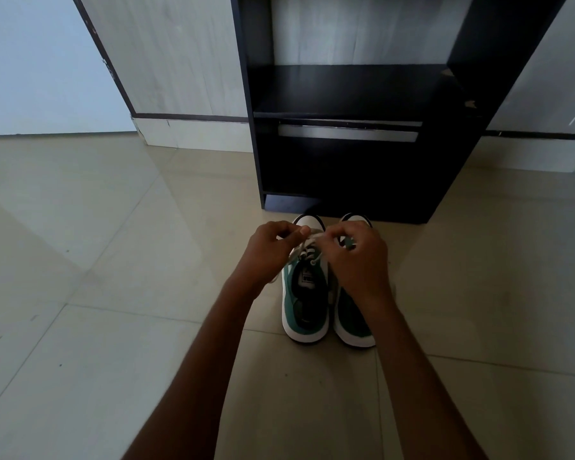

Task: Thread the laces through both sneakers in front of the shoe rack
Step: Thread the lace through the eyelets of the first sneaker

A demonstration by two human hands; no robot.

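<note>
Two green, white and black sneakers stand side by side on the floor, toes toward the shoe rack (346,167). The left sneaker (304,303) shows its open mouth and tongue label. A white lace (307,249) crosses its eyelets. My left hand (268,250) pinches one lace end above the shoe's front. My right hand (359,260) pinches the other end and covers much of the right sneaker (354,322). The right sneaker's lacing is hidden behind my right hand and wrist.
The black shoe rack has a dark shelf and a lower panel with a metal handle (347,132). Light wood-grain panels (166,61) flank it at the back. Glossy beige floor tiles (113,260) spread all around the shoes.
</note>
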